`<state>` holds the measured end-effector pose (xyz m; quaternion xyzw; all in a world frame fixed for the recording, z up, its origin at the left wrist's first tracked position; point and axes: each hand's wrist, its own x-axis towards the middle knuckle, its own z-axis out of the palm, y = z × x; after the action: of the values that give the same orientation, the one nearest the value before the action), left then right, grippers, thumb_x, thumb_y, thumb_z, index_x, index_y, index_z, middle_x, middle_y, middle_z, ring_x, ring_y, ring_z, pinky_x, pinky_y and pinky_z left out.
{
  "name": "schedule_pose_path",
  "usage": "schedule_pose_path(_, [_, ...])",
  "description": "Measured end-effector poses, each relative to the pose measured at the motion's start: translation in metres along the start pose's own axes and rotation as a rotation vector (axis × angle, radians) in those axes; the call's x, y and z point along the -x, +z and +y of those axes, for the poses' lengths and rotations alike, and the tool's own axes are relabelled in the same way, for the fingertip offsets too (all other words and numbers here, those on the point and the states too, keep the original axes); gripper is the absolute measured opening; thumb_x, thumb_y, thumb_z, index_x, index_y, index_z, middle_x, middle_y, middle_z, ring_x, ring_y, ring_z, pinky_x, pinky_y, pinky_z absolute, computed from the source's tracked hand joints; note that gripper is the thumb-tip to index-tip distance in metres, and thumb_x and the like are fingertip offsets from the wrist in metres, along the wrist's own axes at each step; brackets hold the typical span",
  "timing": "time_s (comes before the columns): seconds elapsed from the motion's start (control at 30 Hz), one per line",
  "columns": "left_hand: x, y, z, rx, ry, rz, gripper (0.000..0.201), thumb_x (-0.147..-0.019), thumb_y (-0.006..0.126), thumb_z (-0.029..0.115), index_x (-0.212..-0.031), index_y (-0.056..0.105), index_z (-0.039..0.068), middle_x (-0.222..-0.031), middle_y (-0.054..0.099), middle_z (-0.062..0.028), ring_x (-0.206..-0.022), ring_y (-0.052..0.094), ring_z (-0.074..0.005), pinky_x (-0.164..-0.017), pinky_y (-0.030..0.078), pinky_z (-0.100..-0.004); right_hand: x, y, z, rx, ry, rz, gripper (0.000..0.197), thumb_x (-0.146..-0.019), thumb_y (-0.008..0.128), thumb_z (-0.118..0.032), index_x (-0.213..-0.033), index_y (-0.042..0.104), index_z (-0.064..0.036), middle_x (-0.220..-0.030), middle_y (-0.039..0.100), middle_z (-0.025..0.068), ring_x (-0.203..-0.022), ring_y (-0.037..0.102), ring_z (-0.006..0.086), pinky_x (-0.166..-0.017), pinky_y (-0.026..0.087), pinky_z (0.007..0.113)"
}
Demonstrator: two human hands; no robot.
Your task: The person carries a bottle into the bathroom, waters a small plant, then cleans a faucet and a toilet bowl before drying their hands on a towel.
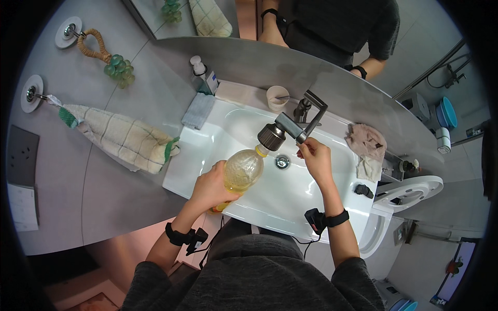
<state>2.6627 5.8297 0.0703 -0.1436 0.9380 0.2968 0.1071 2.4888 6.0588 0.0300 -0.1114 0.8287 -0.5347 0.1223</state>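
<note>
My left hand is wrapped round a clear plastic bottle with some yellowish liquid in it. The bottle leans over the near left part of the white sink, its yellow-ringed neck close under the dark ribbed outlet of the faucet. Whether the neck touches the outlet I cannot tell. With bent fingers, my right hand grips the jointed arm of the faucet at its near end. Below that lies the round metal drain.
Along the sink's back edge stand a cup and a pump bottle, with a folded grey cloth nearby. Crumpled pink cloths lie at the right. A checked towel hangs at the left, and a toilet stands at the right.
</note>
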Motion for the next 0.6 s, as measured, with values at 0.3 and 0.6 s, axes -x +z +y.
schedule_pose_path(0.3, [0.027,-0.004,-0.022,0.025,-0.020,0.007,0.076,-0.057,0.080,0.037,-0.115,0.044,0.004,-0.101,0.062,-0.0169,-0.088,0.064,-0.0351,-0.076,0.051,-0.0409,0.020,0.042,-0.051,-0.592,-0.125,-0.244,0.043,-0.083,0.070,-0.017,-0.115,0.054,0.0060,-0.105,0.063,0.0105,-0.095,0.059,0.0153,-0.088,0.045,0.028])
schedule_pose_path(0.6, [0.050,-0.006,-0.019,0.133,-0.032,0.148,0.080,-0.056,0.082,0.034,-0.119,0.044,0.002,-0.106,0.061,-0.0197,-0.093,0.063,-0.0352,-0.080,0.051,-0.0399,0.002,0.055,-0.026,-0.319,-0.294,-0.045,0.034,-0.079,0.073,-0.014,-0.107,0.061,0.0004,-0.094,0.066,0.0074,-0.087,0.057,0.0121,-0.080,0.045,0.027])
